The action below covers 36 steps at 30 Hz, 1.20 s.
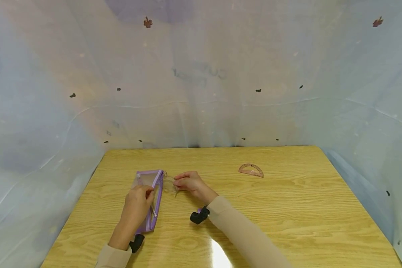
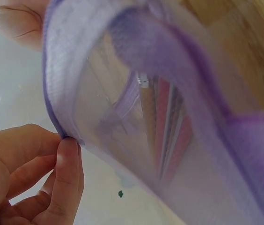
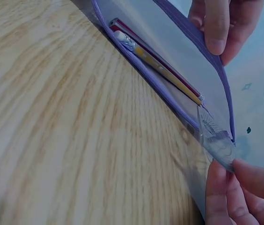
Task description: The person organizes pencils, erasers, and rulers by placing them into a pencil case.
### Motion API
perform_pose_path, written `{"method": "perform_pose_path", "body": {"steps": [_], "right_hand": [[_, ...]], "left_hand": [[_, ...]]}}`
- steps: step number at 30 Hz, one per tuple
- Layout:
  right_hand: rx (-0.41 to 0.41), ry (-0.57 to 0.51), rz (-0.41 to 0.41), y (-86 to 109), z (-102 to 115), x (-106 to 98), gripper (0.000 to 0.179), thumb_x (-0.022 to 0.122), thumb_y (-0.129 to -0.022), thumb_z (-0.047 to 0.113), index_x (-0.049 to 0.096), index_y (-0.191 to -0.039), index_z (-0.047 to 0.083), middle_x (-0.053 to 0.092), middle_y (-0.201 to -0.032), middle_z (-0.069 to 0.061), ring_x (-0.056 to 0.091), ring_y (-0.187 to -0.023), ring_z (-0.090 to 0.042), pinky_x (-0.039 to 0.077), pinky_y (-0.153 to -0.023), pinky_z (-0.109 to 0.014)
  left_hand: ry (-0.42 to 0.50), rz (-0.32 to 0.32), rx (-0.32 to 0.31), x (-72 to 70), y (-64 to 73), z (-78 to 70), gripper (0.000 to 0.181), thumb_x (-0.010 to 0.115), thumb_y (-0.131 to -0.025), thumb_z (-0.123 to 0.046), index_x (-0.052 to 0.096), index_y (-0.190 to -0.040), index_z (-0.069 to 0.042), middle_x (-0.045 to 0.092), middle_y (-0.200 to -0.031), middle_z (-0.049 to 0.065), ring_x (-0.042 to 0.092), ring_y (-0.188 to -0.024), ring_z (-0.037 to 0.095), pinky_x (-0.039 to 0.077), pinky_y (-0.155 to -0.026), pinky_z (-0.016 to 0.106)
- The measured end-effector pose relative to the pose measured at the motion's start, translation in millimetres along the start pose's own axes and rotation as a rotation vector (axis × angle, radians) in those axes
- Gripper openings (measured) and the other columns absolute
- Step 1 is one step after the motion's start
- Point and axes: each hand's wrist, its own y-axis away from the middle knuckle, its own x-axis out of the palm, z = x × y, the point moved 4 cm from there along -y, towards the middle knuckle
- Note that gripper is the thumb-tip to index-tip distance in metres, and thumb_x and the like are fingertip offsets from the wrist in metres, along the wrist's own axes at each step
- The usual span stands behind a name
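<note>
The purple-edged pouch [image 1: 158, 201] sits toward the desk's [image 1: 288, 216] left edge, its long axis running from the near edge toward the far edge, its mouth along the right side. The left hand [image 1: 136, 203] pinches the mouth's rim, covering part of the pouch from above. Beside the mouth, the right hand [image 1: 191, 184] pinches a clear plastic piece [image 3: 216, 143], its free end pointing at the pouch. Inside, a yellow pencil [image 3: 165, 71] and a dark red pencil [image 3: 157, 57] lie lengthwise, side by side. A pink protractor [image 1: 251, 172] lies well apart, near the far edge, curve toward that edge.
</note>
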Motion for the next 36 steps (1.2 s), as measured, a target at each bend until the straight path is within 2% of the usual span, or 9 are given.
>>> {"method": "perform_pose_path", "body": {"steps": [10, 15, 23, 29, 36], "right_hand": [[-0.027, 0.015, 0.004, -3.0, -0.1, 7.9, 0.024, 0.063, -0.09, -0.013, 0.063, -0.114, -0.018, 0.071, -0.095, -0.023, 0.069, -0.077, -0.02, 0.059, -0.076, -0.036], [-0.037, 0.014, 0.006, -3.3, 0.7, 12.1, 0.023, 0.062, -0.09, -0.014, 0.063, -0.113, -0.019, 0.07, -0.098, -0.027, 0.069, -0.077, -0.02, 0.059, -0.074, -0.035], [-0.05, -0.012, -0.004, -3.6, 0.3, 20.5, 0.025, 0.062, -0.089, -0.016, 0.06, -0.113, -0.022, 0.071, -0.089, -0.021, 0.068, -0.073, -0.02, 0.059, -0.074, -0.036], [-0.054, -0.029, -0.02, -5.6, -0.9, 27.7, 0.026, 0.063, -0.089, -0.015, 0.06, -0.113, -0.022, 0.07, -0.093, -0.025, 0.071, -0.085, -0.032, 0.058, -0.08, -0.042], [-0.047, -0.042, -0.046, -6.0, -0.8, 33.7, 0.025, 0.063, -0.089, -0.016, 0.061, -0.113, -0.021, 0.068, -0.099, -0.031, 0.072, -0.083, -0.03, 0.059, -0.075, -0.037]], "left_hand": [[-0.002, 0.014, -0.011, -1.3, -0.2, -0.3, 0.006, 0.075, -0.083, 0.005, 0.074, -0.089, 0.007, 0.066, -0.076, 0.012, 0.062, -0.066, 0.021, 0.052, -0.056, 0.034], [-0.004, 0.015, -0.02, -1.8, 0.7, 0.0, 0.007, 0.075, -0.084, 0.004, 0.074, -0.089, 0.007, 0.066, -0.075, 0.012, 0.062, -0.065, 0.02, 0.053, -0.055, 0.034], [-0.002, 0.023, -0.031, -1.8, 1.0, 1.7, 0.007, 0.074, -0.085, 0.003, 0.074, -0.09, 0.007, 0.067, -0.077, 0.013, 0.062, -0.067, 0.021, 0.053, -0.057, 0.034], [-0.011, 0.008, -0.017, -2.2, 1.4, 1.8, 0.006, 0.074, -0.084, 0.003, 0.074, -0.089, 0.007, 0.066, -0.076, 0.012, 0.062, -0.066, 0.021, 0.052, -0.056, 0.035], [-0.015, -0.014, 0.002, -2.7, 1.8, 2.7, 0.006, 0.075, -0.084, 0.002, 0.073, -0.088, 0.007, 0.066, -0.076, 0.012, 0.062, -0.066, 0.021, 0.052, -0.056, 0.035]]}}
